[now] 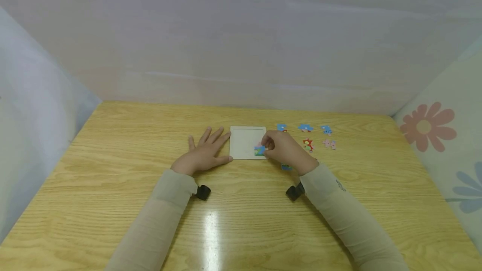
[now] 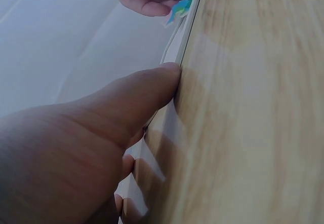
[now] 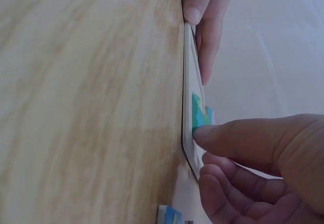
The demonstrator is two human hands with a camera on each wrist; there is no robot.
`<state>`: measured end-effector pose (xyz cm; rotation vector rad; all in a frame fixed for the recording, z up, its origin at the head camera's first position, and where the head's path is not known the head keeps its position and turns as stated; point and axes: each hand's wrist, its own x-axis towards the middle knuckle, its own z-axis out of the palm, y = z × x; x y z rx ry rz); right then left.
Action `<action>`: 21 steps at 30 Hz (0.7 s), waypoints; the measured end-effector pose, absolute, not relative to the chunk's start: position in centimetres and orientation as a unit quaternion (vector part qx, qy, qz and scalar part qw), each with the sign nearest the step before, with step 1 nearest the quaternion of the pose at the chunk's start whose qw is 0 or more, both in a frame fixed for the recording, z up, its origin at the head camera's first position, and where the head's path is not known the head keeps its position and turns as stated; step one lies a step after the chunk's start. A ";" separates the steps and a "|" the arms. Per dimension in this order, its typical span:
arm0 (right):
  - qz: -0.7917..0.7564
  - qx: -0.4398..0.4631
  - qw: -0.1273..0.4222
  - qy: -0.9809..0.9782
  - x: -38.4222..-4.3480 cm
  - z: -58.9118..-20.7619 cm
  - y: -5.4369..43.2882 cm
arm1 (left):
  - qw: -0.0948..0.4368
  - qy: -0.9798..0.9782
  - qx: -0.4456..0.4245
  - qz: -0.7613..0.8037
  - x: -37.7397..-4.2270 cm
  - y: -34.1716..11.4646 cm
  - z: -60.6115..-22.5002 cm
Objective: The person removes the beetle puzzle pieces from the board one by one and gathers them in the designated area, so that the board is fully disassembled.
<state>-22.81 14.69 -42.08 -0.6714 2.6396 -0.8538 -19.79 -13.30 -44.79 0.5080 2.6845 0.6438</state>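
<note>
A shallow white puzzle tray [image 1: 242, 139] lies on the table in front of the person. My left hand [image 1: 204, 154] is spread flat, its thumb and fingertips against the tray's left edge; the left wrist view shows the thumb [image 2: 157, 82] at the rim. Over the tray's lower right corner, my right hand [image 1: 284, 149] pinches a blue-and-green puzzle piece [image 1: 259, 151]. In the right wrist view the thumb lies on this piece [image 3: 199, 113], with the other fingers curled beside it. Part of the piece is hidden by the right fingers.
Several loose puzzle pieces lie right of the tray, among them a blue one [image 1: 306, 127], a red one [image 1: 308, 144] and a pink one [image 1: 329, 144]. Another piece [image 1: 286, 167] shows below the right hand. A pale curtain [image 1: 244, 53] hangs behind the wooden table [image 1: 150, 124].
</note>
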 end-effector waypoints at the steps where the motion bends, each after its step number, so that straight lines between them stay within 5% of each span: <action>1: -0.300 -0.232 0.143 0.914 -22.8 -42.2 14.7 | 0.167 0.943 0.179 0.226 -19.8 -13.3 -44.8; 21: -0.394 -0.199 0.133 0.888 -23.0 -42.4 15.6 | 0.165 0.945 0.177 0.221 -19.8 -13.2 -45.0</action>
